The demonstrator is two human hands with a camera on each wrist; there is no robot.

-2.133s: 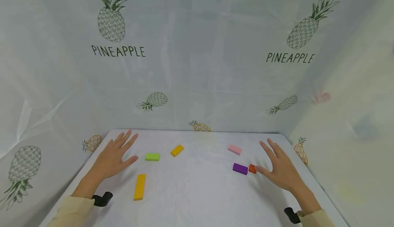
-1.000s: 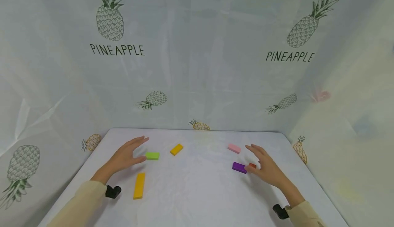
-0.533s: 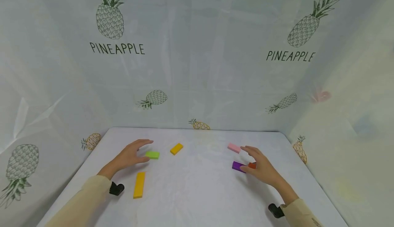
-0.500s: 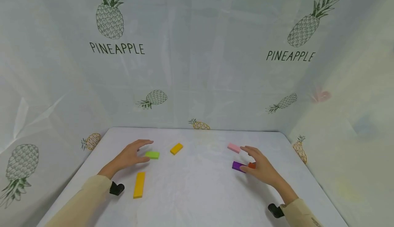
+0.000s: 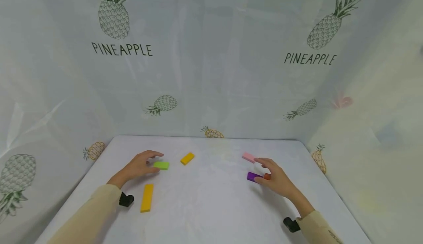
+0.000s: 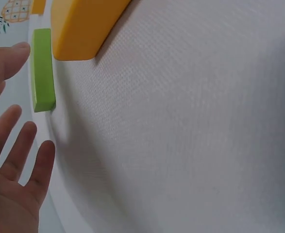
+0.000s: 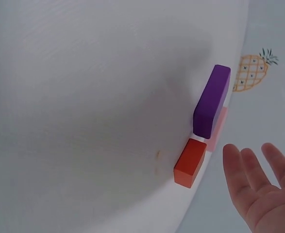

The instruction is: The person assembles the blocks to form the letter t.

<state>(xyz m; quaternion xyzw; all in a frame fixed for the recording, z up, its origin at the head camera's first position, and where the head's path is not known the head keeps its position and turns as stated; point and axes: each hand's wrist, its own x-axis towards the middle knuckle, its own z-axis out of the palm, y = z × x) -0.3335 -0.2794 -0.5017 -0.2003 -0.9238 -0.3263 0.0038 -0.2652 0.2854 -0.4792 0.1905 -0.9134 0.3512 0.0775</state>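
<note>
In the head view my left hand (image 5: 138, 166) hovers at the left end of a green block (image 5: 161, 165), its thumb and fingers apart. The left wrist view shows the same green block (image 6: 43, 70) with a gap to the fingers. My right hand (image 5: 277, 178) is above a purple block (image 5: 253, 176) and a small red-orange block (image 5: 267, 176), which it partly covers. A pink block (image 5: 249, 157) lies just beyond its fingertips. In the right wrist view the purple block (image 7: 212, 101) and red-orange block (image 7: 190, 163) lie on the table, with nothing between the relaxed fingers.
A long yellow block (image 5: 147, 198) lies near the left forearm. A shorter yellow block (image 5: 187, 158) lies right of the green one. The white table (image 5: 205, 200) is backed by a pineapple-printed curtain (image 5: 211, 71). Black wrist devices (image 5: 126, 200) sit on both wrists.
Both hands have moved inward and lower, the left to the green block, the right over the purple and red-orange blocks. The blocks stay in place; the head view has shifted slightly.
</note>
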